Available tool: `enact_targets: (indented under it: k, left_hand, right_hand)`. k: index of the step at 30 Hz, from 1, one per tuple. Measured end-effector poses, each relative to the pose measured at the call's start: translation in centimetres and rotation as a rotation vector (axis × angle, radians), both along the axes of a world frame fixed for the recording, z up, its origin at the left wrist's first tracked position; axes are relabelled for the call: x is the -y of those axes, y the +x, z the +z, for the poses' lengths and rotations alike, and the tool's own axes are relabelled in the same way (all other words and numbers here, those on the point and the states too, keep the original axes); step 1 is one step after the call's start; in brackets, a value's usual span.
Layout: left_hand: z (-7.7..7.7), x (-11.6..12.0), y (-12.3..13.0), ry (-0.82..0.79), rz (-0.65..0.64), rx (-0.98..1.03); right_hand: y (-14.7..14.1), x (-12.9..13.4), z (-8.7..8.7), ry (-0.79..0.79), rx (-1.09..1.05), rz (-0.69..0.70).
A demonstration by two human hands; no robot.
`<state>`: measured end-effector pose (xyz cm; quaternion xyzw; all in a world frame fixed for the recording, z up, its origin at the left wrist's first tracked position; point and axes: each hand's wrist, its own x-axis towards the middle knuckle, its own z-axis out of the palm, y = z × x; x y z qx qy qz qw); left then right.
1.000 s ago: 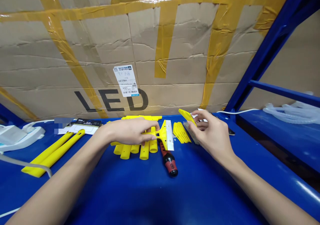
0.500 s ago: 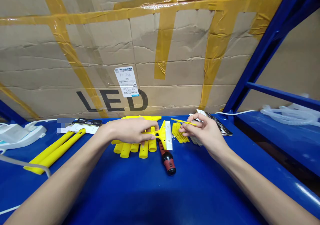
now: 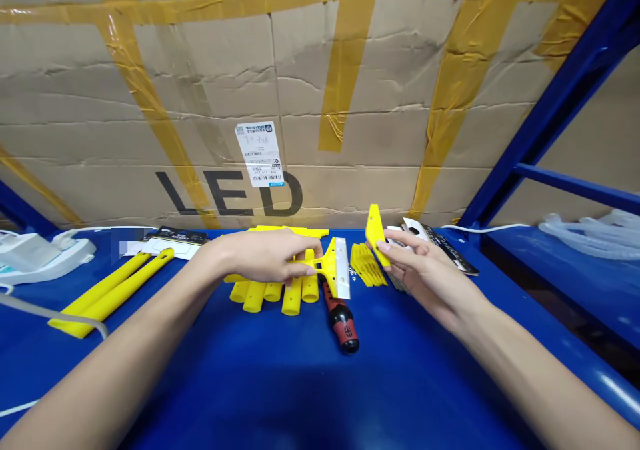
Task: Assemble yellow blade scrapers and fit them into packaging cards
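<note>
My left hand (image 3: 273, 257) pinches the neck of a yellow scraper head (image 3: 329, 267), which has a silvery blade (image 3: 343, 269) lying along its right edge. A flat yellow plate (image 3: 375, 235) with small holes stands tilted up between the thumb and fingers of my right hand (image 3: 423, 263). Under and beside my left hand lie several yellow tubes (image 3: 291, 298). The red and black screwdriver handle (image 3: 345, 327) rests below the blade. Just left of my right hand is a row of yellow plates (image 3: 367, 265), with tiny metal pieces (image 3: 353, 273) beside it.
Two yellow handles (image 3: 117, 290) with a card (image 3: 175, 243) lie at left, near a white power strip (image 3: 45, 257) and a grey cable. Black and white packaging (image 3: 445, 247) is behind my right hand. A taped cardboard box (image 3: 200, 103) stands at the back; a blue frame rises at right.
My right hand has turned the yellow plate from edge-on to upright, so its broad face shows. My left hand still holds the scraper head. The whole view has shifted slightly.
</note>
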<state>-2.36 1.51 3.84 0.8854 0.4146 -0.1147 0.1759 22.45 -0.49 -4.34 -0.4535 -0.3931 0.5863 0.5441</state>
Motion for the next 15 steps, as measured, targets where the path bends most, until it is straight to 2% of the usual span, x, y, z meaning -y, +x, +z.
enact_targets:
  k: [6, 10, 15]
  left_hand:
    - [-0.05, -0.01, -0.07, 0.001, -0.003, -0.014]
    - [-0.12, -0.06, -0.11, 0.019, -0.021, -0.004]
    - [0.03, 0.12, 0.14, -0.033, -0.016, 0.032]
  right_hand:
    - [-0.3, 0.76, 0.36, -0.066, 0.007, 0.192]
    - [-0.39, 0.87, 0.27, -0.075, 0.136, 0.236]
    - [-0.76, 0.88, 0.01, -0.068, 0.261, 0.272]
